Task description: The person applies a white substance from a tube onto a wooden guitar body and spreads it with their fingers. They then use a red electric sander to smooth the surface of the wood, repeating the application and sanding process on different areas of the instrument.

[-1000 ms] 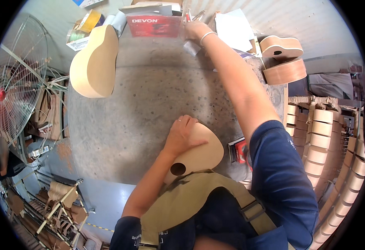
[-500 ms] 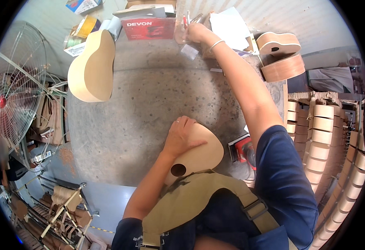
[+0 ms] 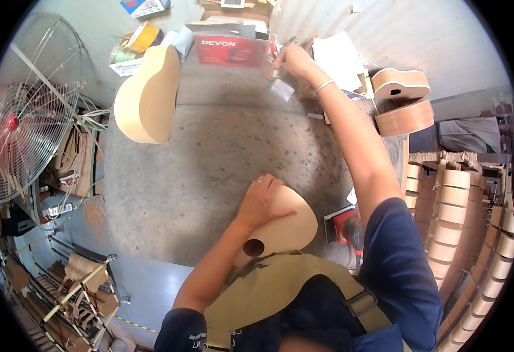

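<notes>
A pale wooden ukulele body with a round soundhole rests against my apron at the near edge of the workbench. My left hand grips it, thumb on the face and fingers over the far edge. At the back, my right hand is at a clear holder of slim tools, some red and some metal. Its fingers are curled and pressed together; what they hold, if anything, is hidden. A small clear packet lies just below the holder.
Another pale instrument body stands back left. A red box and white papers line the back. Two small bodies sit back right. A red sander lies near my right elbow. A wire-caged fan stands left.
The view has shifted a little, so the bench and its things sit slightly right and lower. My right hand stays at the tool holder; my left hand keeps its grip on the ukulele body.
</notes>
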Demonstrator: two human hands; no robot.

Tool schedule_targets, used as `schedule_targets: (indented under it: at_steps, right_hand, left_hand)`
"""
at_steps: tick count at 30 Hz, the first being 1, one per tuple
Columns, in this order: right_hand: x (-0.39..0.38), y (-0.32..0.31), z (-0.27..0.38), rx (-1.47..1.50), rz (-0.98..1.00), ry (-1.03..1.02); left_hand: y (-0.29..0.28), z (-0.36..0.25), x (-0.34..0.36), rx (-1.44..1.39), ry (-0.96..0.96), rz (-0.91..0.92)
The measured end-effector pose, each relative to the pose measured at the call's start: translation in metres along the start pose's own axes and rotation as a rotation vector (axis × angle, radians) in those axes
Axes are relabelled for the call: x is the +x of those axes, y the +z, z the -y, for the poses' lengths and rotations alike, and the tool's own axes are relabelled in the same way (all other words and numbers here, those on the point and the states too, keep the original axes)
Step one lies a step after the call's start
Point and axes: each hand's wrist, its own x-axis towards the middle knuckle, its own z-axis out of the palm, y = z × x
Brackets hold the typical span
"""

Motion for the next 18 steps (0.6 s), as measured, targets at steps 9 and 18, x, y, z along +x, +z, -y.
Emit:
schedule_targets:
  at_steps: [9,18]
  right_hand:
    - [-0.008,-0.007,0.008,0.057,-0.001,0.021]
    - [-0.012,-0.001,0.005,0.152,-0.158,-0.035]
  left_hand:
    - [0.001,0.002,-0.002,0.028,0.016,0.004]
    - [0.001,-0.001,-0.002,0.006,-0.029,0.004]
